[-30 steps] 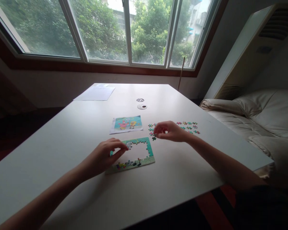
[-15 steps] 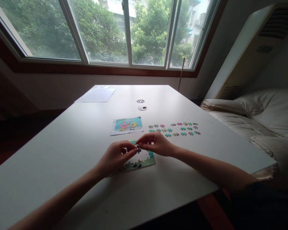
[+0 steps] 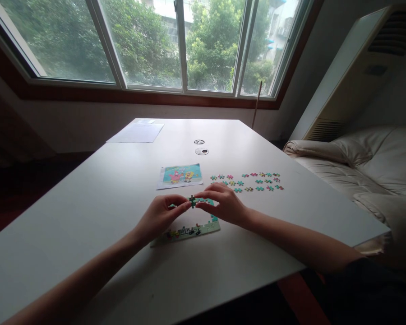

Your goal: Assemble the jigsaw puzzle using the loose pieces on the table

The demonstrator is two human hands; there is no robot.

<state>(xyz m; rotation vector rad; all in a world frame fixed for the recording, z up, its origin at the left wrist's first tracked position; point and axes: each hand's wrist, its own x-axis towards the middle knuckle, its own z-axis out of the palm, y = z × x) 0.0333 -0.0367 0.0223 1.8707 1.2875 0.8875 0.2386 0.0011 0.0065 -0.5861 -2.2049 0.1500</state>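
Observation:
My left hand (image 3: 164, 213) pinches a small dark green jigsaw piece (image 3: 192, 201) between thumb and fingertips. The piece is held up above the puzzle frame (image 3: 208, 228), whose border pieces are joined around a pale middle. At the right edge of the piece is my right hand (image 3: 226, 204), its thumb and fingers apart; whether a fingertip touches the piece is hard to tell. Both hands cover parts of the frame's sides and top. Just beyond it lies a picture sheet (image 3: 182, 175) with a pink and a yellow cartoon figure.
Loose jigsaw pieces (image 3: 259, 182) lie in rows right of the picture sheet. Two round discs (image 3: 202, 151) are farther back on the white table (image 3: 122, 180). Papers (image 3: 135, 133) rest at the far left corner. A cream sofa (image 3: 328, 167) stands beyond the right edge.
The jigsaw piece has risen slightly and turned in my fingers. My right thumb and fingers have spread from their closed pinch. The view has shifted slightly.

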